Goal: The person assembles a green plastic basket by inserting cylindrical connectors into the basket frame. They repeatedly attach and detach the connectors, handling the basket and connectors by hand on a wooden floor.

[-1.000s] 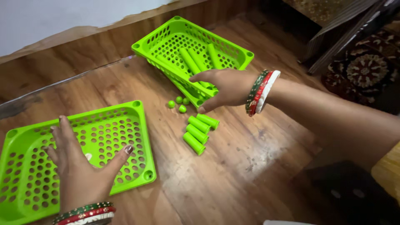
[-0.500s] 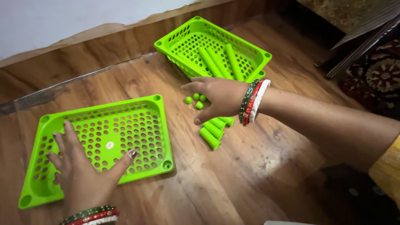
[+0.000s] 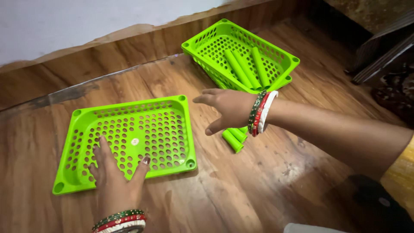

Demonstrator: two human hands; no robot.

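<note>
Since half a second ago your right hand (image 3: pixel 228 110) has slid leftward off the spot by the short tubes and now covers the place where three small green balls lay, so none of them shows now; your left hand (image 3: pixel 114 172) has stayed flat on the tray, and the whole scene sits further right in view. Going left to right: you have one flat perforated green tray (image 3: pixel 86 129) lying toward the left end of the wooden tabletop (image 3: pixel 241 190), a small white sticker near its middle. Your left hand presses on its near edge, palm down, fingers spread and grasping nothing, a stack of green, red and white bangles at the wrist. Your right hand hovers mid-table, just right of the tray's far right corner, released, fingers loosely extended, with nothing visibly in it. Under and just beside its wrist lie short green tubes (image 3: pixel 233 141): two show clearly, and a third is mostly hidden by the hand. Toward the far right corner stand the deeper green baskets (image 3: pixel 282 60), two nested one in the other, the upper one holding three long green tubes (image 3: pixel 241 69) lying side by side.
</note>
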